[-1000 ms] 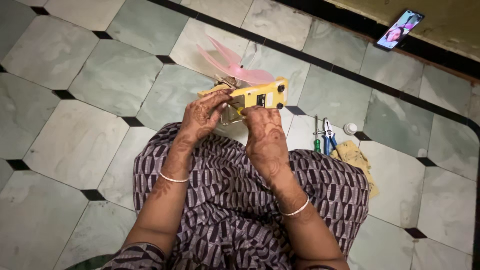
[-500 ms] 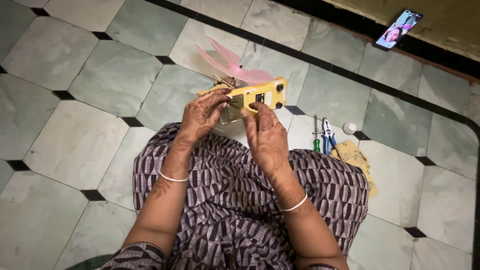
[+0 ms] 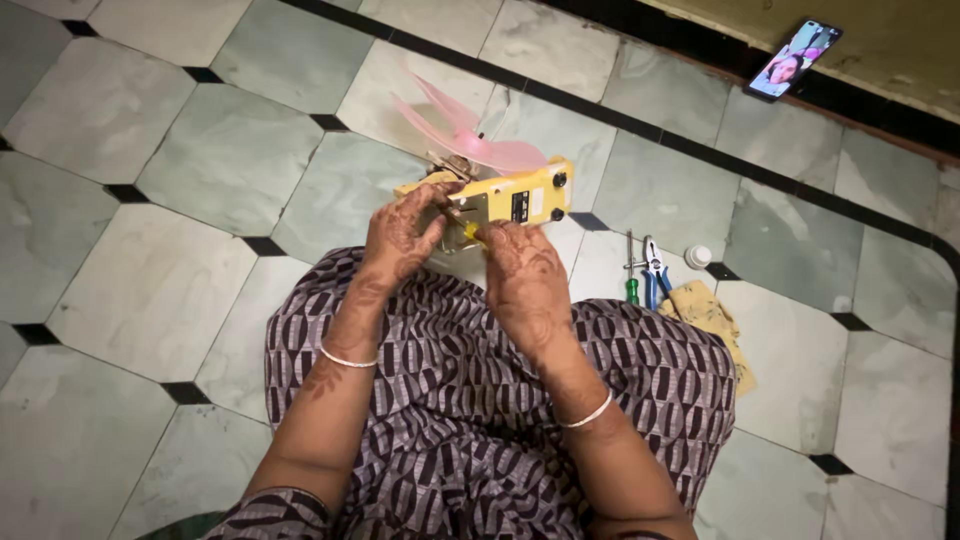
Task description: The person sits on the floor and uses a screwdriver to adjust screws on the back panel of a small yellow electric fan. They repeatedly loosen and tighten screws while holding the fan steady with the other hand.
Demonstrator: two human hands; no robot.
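Head view: the left hand [image 3: 400, 232] fingers are gripping the yellow fan body [image 3: 500, 200] over the lap, while the right hand [image 3: 525, 280] fingers are pinching a small yellow-handled tool [image 3: 468, 231] against it. Pink blades [image 3: 470, 140] are sticking out beyond; pliers [image 3: 655, 272], a screwdriver [image 3: 631, 270], a cloth [image 3: 712, 315] and a phone [image 3: 795, 60] are lying on the floor [image 3: 180, 160].

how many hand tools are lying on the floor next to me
2, side by side on the floor tiles to the person's right: a green-handled screwdriver and blue-handled pliers, just left of the yellow cloth. More may be hidden under the cloth or lap.
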